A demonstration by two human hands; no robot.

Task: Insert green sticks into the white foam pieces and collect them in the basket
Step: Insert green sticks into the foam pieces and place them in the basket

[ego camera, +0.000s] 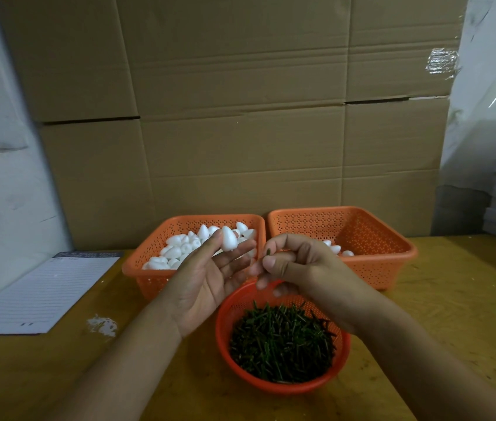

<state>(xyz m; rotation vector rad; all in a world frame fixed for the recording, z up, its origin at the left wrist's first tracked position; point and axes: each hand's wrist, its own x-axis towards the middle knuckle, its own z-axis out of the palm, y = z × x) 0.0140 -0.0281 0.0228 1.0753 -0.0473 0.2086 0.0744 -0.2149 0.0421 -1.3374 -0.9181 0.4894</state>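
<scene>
Nearest: round orange basket (pixel 283 387) of green sticks (pixel 281 344) on the wooden table (pixel 453 299). Above it, left hand (pixel 207 281) pinches a white foam piece (pixel 229 237) in its fingertips; right hand (pixel 298 265) grips one green stick (pixel 268 253). Behind: left rectangular basket (pixel 149 278) heaped with foam pieces (pixel 177 250), right rectangular basket (pixel 392 259) holding few.

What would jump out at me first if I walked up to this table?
Probably the two hands raised mid-table: the left hand pinches a white foam piece, the right hand a green stick. Just below them sits a round orange bowl heaped with green sticks. Behind stand two orange baskets: the left basket full of foam, the right basket nearly empty.
</scene>
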